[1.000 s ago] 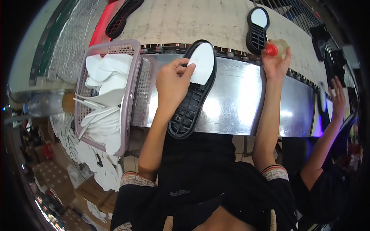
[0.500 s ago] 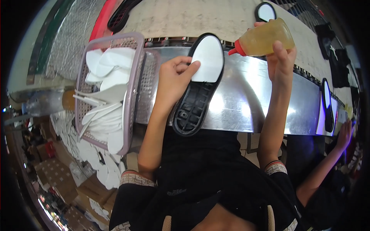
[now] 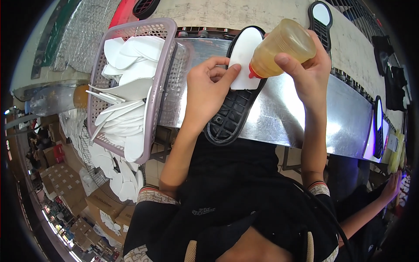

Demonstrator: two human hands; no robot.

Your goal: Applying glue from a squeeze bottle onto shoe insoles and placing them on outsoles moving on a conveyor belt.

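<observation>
head view: right hand (image 3: 315,72) gripped a red-tipped bottle (image 3: 283,46) over the white pad (image 3: 245,48); left hand (image 3: 209,87) pinched the black sole (image 3: 230,114).

the bottle (image 3: 286,48) hides part of the white insert (image 3: 243,56).

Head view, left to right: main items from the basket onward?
Lilac perforated basket → left hand → black shoe sole → red-tipped squeeze bottle → second shoe sole, far right.

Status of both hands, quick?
Left hand: closed on the black sole, thumb on the white pad.
Right hand: closed around the yellowish bottle, red nozzle at the pad.
</observation>
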